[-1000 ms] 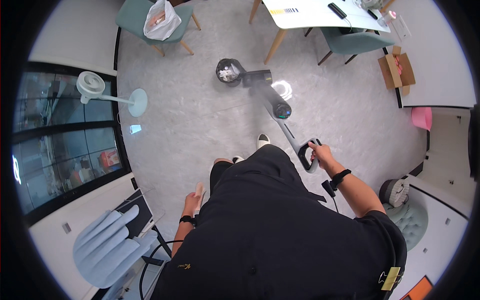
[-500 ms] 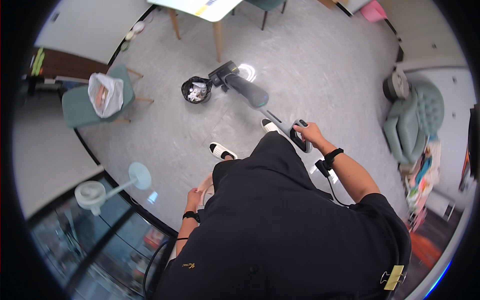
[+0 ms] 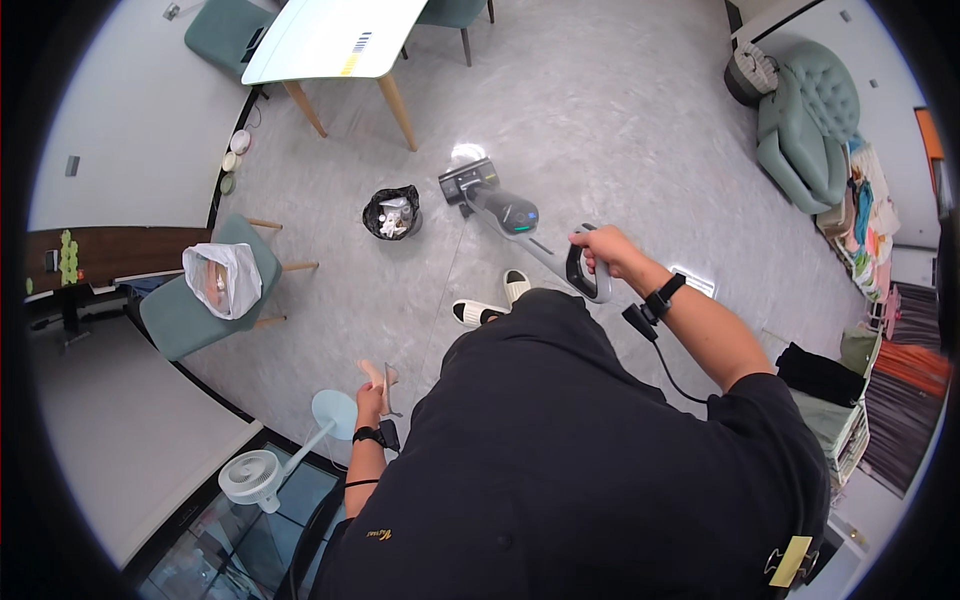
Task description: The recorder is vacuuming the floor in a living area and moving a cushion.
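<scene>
My right hand [image 3: 610, 252] is closed around the looped handle of a grey stick vacuum cleaner [image 3: 508, 212]. Its wide head lies flat on the floor, just right of a small black-lined trash bin [image 3: 392, 214] with white crumpled waste inside. Low on the left, my left hand [image 3: 368, 402] grips a pale pink, curved object [image 3: 376, 376] with a thin greyish edge; its kind is unclear. Beyond that hand stands a pale fan [image 3: 250, 476] on a round light-blue base. Black bands with small dark devices sit on both my wrists.
A green chair [image 3: 258, 262] on the left bears a white plastic bag [image 3: 222, 280]. Ahead stands a white table [image 3: 340, 35] with wooden legs. Rightward are a green tufted armchair [image 3: 805, 130], a dark basket [image 3: 748, 75] and piled clothes [image 3: 868, 215]. My white slippers [image 3: 480, 313] are on the grey floor.
The view has turned and shifted. The vacuum head now stands farther from the trash bin, with a gap between them. My left hand and the pink object have come out farther from my body.
</scene>
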`<state>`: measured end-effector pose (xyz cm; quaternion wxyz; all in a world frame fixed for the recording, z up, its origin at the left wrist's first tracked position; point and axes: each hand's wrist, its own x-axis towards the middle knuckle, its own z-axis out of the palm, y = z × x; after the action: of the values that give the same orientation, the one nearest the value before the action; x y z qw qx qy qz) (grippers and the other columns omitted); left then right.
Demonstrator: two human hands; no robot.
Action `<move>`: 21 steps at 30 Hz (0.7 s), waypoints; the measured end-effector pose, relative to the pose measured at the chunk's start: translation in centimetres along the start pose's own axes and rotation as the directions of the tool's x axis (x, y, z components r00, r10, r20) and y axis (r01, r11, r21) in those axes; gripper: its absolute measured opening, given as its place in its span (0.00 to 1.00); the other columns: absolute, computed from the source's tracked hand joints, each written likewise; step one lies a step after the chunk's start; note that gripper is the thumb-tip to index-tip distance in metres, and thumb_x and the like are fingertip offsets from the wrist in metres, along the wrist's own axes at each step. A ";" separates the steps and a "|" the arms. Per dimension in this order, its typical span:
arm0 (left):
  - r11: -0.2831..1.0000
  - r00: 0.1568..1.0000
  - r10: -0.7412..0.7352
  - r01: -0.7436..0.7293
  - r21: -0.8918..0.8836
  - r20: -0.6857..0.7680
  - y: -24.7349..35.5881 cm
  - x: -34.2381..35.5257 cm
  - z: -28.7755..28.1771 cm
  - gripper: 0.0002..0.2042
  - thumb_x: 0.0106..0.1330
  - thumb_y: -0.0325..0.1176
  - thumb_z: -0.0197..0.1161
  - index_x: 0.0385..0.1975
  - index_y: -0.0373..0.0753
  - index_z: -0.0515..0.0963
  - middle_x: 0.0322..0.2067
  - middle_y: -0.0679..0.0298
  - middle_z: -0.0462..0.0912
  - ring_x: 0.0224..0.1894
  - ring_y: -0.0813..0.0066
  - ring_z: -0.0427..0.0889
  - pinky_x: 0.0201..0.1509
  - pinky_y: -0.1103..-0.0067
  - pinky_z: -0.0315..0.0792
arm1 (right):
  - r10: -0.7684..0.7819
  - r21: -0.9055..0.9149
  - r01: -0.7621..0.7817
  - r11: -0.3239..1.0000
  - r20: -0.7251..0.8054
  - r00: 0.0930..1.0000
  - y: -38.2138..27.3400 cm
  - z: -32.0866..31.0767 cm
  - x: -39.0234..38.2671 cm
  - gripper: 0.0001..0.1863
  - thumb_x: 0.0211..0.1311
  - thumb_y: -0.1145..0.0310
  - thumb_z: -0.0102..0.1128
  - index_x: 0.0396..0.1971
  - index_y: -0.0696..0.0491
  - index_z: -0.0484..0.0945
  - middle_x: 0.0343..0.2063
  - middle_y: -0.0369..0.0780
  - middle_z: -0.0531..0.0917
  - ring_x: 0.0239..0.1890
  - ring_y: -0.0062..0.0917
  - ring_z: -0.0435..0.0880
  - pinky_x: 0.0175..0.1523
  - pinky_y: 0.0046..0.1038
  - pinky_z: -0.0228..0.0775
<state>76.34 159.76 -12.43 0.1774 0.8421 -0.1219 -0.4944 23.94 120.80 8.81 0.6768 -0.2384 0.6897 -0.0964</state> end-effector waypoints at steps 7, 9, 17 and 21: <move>0.975 0.986 0.084 -0.111 0.193 0.142 5.7 -5.1 1.2 0.13 0.60 0.29 0.59 0.43 0.32 0.79 0.32 0.60 0.82 0.32 0.72 0.79 0.36 0.76 0.73 | -0.280 -0.263 0.234 0.936 -0.154 0.948 5.2 -0.9 7.4 0.21 0.55 0.58 0.65 0.14 0.59 0.75 0.11 0.42 0.76 0.09 0.26 0.73 0.19 0.30 0.64; 0.957 0.983 0.112 -0.147 0.252 0.147 6.4 -5.4 0.1 0.14 0.62 0.31 0.60 0.45 0.32 0.78 0.33 0.60 0.82 0.32 0.72 0.79 0.36 0.76 0.73 | -0.295 -0.405 0.207 0.891 -0.167 0.941 6.7 -0.2 8.7 0.25 0.52 0.53 0.65 0.19 0.65 0.79 0.16 0.51 0.81 0.16 0.35 0.81 0.26 0.34 0.72; 0.924 0.941 0.117 -0.220 0.311 0.318 1.5 4.8 -7.1 0.13 0.64 0.31 0.58 0.44 0.31 0.78 0.33 0.60 0.83 0.34 0.73 0.79 0.38 0.76 0.74 | -0.543 -0.728 0.219 0.650 -0.244 0.803 18.3 2.3 6.0 0.25 0.49 0.51 0.64 0.26 0.64 0.80 0.28 0.56 0.81 0.34 0.50 0.81 0.41 0.44 0.74; 0.903 0.914 0.045 -0.210 0.375 0.403 5.6 8.1 -10.8 0.13 0.62 0.31 0.58 0.43 0.30 0.79 0.33 0.61 0.83 0.34 0.73 0.79 0.38 0.78 0.73 | -0.476 -0.709 0.100 0.698 -0.355 0.804 27.4 6.2 0.4 0.25 0.49 0.51 0.65 0.26 0.63 0.80 0.28 0.55 0.81 0.34 0.50 0.81 0.40 0.44 0.74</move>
<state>89.56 153.53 -11.63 0.0018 0.7368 -0.3113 -0.6002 24.63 145.59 -4.42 0.3131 -0.5358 0.7840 -0.0160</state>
